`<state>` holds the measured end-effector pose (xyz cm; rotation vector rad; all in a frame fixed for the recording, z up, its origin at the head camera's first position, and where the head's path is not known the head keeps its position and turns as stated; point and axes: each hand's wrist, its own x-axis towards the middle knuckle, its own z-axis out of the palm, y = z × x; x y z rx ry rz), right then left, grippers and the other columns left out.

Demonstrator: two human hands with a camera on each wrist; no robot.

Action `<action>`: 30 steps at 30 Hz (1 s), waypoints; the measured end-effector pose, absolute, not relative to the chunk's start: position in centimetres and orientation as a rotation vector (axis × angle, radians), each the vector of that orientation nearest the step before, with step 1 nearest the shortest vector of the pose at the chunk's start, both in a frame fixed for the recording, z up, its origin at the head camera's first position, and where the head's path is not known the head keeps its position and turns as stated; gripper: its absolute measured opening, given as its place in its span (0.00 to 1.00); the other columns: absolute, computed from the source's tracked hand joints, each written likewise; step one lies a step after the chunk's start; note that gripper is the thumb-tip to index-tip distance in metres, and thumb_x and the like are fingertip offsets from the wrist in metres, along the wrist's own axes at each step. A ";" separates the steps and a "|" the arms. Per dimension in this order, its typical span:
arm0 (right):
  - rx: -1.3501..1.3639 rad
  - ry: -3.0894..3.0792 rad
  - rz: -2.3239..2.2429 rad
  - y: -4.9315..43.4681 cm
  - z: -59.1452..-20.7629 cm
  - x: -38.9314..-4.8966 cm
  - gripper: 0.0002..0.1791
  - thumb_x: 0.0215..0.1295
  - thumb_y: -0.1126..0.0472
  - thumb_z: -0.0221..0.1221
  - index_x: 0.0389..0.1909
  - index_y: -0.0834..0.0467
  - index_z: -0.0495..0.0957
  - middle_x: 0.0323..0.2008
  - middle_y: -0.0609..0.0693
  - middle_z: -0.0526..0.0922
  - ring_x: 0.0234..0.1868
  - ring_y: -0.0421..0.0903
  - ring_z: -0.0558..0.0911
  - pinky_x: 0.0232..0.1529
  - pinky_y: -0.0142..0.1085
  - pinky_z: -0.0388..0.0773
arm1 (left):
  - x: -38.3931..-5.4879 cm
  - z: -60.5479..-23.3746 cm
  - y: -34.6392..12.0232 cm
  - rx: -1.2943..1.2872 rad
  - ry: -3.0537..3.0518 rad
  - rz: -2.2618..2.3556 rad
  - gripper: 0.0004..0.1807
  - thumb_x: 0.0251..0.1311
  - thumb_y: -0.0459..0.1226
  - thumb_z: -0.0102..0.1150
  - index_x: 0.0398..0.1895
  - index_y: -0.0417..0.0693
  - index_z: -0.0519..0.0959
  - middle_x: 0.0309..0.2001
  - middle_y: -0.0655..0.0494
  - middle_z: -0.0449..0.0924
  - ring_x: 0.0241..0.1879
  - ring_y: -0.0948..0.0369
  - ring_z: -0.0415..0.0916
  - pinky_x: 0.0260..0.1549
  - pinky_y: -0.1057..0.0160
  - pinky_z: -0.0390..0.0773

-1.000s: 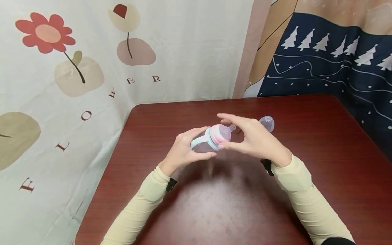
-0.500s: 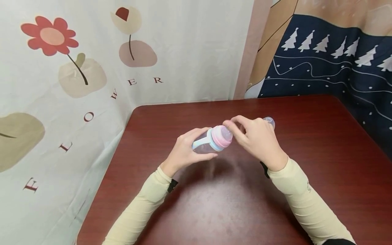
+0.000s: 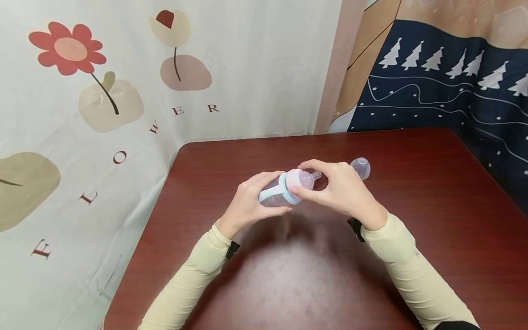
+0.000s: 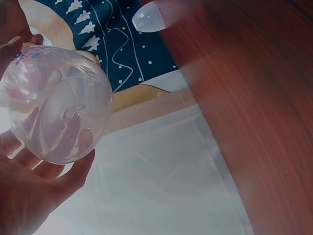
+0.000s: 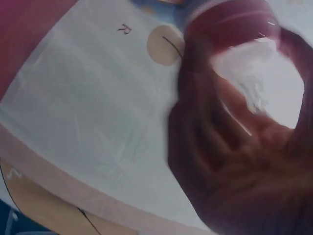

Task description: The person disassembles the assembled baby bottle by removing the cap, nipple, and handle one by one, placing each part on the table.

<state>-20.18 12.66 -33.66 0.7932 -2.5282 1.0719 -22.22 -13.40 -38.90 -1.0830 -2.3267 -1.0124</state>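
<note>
A clear baby bottle (image 3: 273,198) with a pale blue handle (image 3: 270,192) lies tilted in my left hand (image 3: 245,201), above the table, teat end to the right. My left fingers and thumb grip its body from both sides; the left wrist view shows the bottle's transparent base (image 4: 63,112). The thumb and fingers of my right hand (image 3: 346,190) hold the pink collar (image 5: 234,24) around the neck. From that collar the clear teat (image 3: 310,178) points into the hollow of the right hand. Behind the right hand, a clear dome cap (image 3: 361,168) rests on the table.
The dark red wooden table (image 3: 445,206) spreads beneath both arms and has rounded far corners. A white curtain (image 3: 264,68) with flower prints hangs behind and to the left. A navy cloth (image 3: 425,91) with white trees hangs at the right.
The right hand was around the collar, drew back from it with fingers bunched, and now holds the collar again. The left hand keeps its hold on the bottle almost in place.
</note>
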 end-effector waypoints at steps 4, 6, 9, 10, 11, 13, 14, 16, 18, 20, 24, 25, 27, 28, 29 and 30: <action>0.968 -2.513 1.327 13.2 -33.5 -20.2 0.32 0.57 0.62 0.78 0.65 0.49 0.82 0.48 0.47 0.82 0.44 0.42 0.85 0.44 0.36 0.87 | -22.3 -38.8 -13.5 -1.070 -2.336 -1.056 0.41 0.46 0.44 0.87 0.66 0.48 0.80 0.53 0.55 0.86 0.49 0.60 0.82 0.48 0.60 0.84; 1.018 -2.497 1.402 13.3 -33.5 -20.3 0.36 0.56 0.66 0.77 0.67 0.49 0.81 0.49 0.48 0.80 0.46 0.43 0.85 0.45 0.36 0.88 | -22.3 -38.8 -13.5 -1.070 -2.335 -1.069 0.41 0.46 0.44 0.87 0.66 0.48 0.80 0.53 0.54 0.86 0.49 0.60 0.82 0.47 0.60 0.84; 1.046 -2.476 1.429 13.5 -33.3 -20.4 0.40 0.55 0.68 0.76 0.70 0.52 0.77 0.52 0.49 0.80 0.47 0.43 0.86 0.46 0.35 0.88 | -22.3 -38.9 -13.4 -1.071 -2.331 -1.082 0.41 0.45 0.44 0.87 0.66 0.47 0.80 0.53 0.54 0.86 0.49 0.60 0.82 0.47 0.60 0.84; 1.049 -2.471 1.430 13.6 -33.2 -20.5 0.40 0.55 0.68 0.77 0.71 0.53 0.75 0.53 0.50 0.80 0.47 0.43 0.85 0.47 0.35 0.87 | -22.3 -38.9 -13.4 -1.072 -2.329 -1.085 0.41 0.45 0.44 0.87 0.66 0.48 0.80 0.53 0.54 0.86 0.49 0.60 0.82 0.48 0.60 0.84; 1.052 -2.465 1.422 13.7 -33.1 -20.5 0.41 0.55 0.68 0.77 0.71 0.54 0.74 0.53 0.49 0.80 0.47 0.42 0.85 0.47 0.34 0.87 | -22.3 -38.9 -13.3 -1.073 -2.326 -1.090 0.41 0.45 0.44 0.87 0.65 0.48 0.80 0.52 0.55 0.86 0.48 0.60 0.82 0.48 0.60 0.84; 1.045 -2.461 1.393 13.9 -33.0 -20.7 0.39 0.55 0.66 0.78 0.68 0.56 0.75 0.54 0.48 0.80 0.47 0.42 0.84 0.49 0.34 0.86 | -22.2 -38.8 -13.2 -1.078 -2.323 -1.103 0.41 0.45 0.44 0.87 0.66 0.49 0.80 0.52 0.55 0.86 0.48 0.60 0.82 0.48 0.60 0.83; 1.038 -2.461 1.380 14.1 -32.9 -20.7 0.37 0.55 0.66 0.78 0.66 0.56 0.75 0.54 0.48 0.80 0.47 0.41 0.83 0.49 0.34 0.85 | -22.2 -38.7 -13.2 -1.078 -2.321 -1.108 0.41 0.45 0.44 0.87 0.66 0.50 0.80 0.52 0.56 0.86 0.48 0.60 0.82 0.47 0.60 0.83; 1.024 -2.463 1.349 14.3 -32.8 -20.6 0.34 0.54 0.63 0.79 0.62 0.56 0.77 0.53 0.46 0.80 0.48 0.41 0.81 0.51 0.34 0.83 | -22.2 -38.7 -13.1 -1.076 -2.322 -1.115 0.41 0.46 0.44 0.87 0.66 0.51 0.80 0.51 0.56 0.86 0.47 0.61 0.81 0.47 0.61 0.83; 1.004 -2.465 1.335 14.6 -32.7 -20.6 0.32 0.54 0.62 0.79 0.59 0.55 0.77 0.52 0.45 0.80 0.48 0.41 0.80 0.52 0.34 0.80 | -22.2 -38.6 -13.1 -1.078 -2.323 -1.116 0.40 0.46 0.44 0.87 0.66 0.52 0.81 0.49 0.57 0.86 0.46 0.61 0.81 0.45 0.61 0.83; 0.987 -2.463 1.346 14.8 -32.5 -20.5 0.31 0.55 0.62 0.79 0.59 0.55 0.77 0.52 0.44 0.81 0.49 0.41 0.79 0.53 0.34 0.79 | -22.2 -38.7 -13.2 -1.078 -2.329 -1.111 0.40 0.46 0.45 0.87 0.66 0.52 0.80 0.49 0.57 0.86 0.46 0.62 0.81 0.45 0.61 0.83; 0.951 -2.436 1.380 15.1 -32.1 -20.4 0.31 0.56 0.62 0.78 0.60 0.54 0.78 0.52 0.44 0.83 0.49 0.42 0.79 0.53 0.32 0.78 | -22.2 -38.7 -13.2 -1.083 -2.341 -1.107 0.40 0.47 0.45 0.86 0.66 0.53 0.80 0.50 0.58 0.86 0.46 0.62 0.81 0.45 0.61 0.82; 0.941 -2.424 1.387 15.2 -32.1 -20.4 0.30 0.56 0.62 0.78 0.60 0.54 0.78 0.51 0.44 0.83 0.48 0.42 0.79 0.53 0.32 0.78 | -22.3 -38.7 -13.3 -1.082 -2.346 -1.107 0.40 0.47 0.46 0.86 0.66 0.53 0.80 0.50 0.59 0.85 0.47 0.63 0.81 0.46 0.62 0.82; 0.915 -2.399 1.400 15.3 -31.9 -20.3 0.31 0.56 0.63 0.78 0.61 0.54 0.78 0.51 0.44 0.83 0.48 0.42 0.80 0.51 0.33 0.79 | -22.3 -38.8 -13.3 -1.083 -2.355 -1.106 0.40 0.47 0.46 0.86 0.66 0.54 0.80 0.50 0.60 0.85 0.47 0.63 0.80 0.46 0.62 0.82; 0.897 -2.388 1.401 15.4 -31.7 -20.3 0.31 0.56 0.63 0.78 0.61 0.54 0.79 0.51 0.44 0.83 0.47 0.42 0.79 0.49 0.33 0.79 | -22.3 -38.8 -13.3 -1.085 -2.359 -1.106 0.40 0.47 0.46 0.86 0.66 0.54 0.80 0.50 0.60 0.85 0.47 0.63 0.80 0.46 0.62 0.82; 0.876 -2.377 1.400 15.4 -31.6 -20.2 0.31 0.56 0.63 0.78 0.61 0.53 0.79 0.50 0.44 0.83 0.46 0.42 0.79 0.48 0.33 0.79 | -22.4 -38.8 -13.3 -1.086 -2.362 -1.104 0.40 0.47 0.46 0.86 0.66 0.54 0.80 0.50 0.60 0.85 0.47 0.63 0.80 0.47 0.62 0.82; 0.860 -2.365 1.407 15.5 -31.5 -20.1 0.31 0.56 0.63 0.78 0.62 0.53 0.79 0.50 0.44 0.83 0.46 0.42 0.79 0.46 0.33 0.79 | -22.4 -38.9 -13.3 -1.085 -2.368 -1.098 0.40 0.48 0.47 0.86 0.66 0.54 0.80 0.50 0.60 0.85 0.47 0.64 0.80 0.47 0.62 0.82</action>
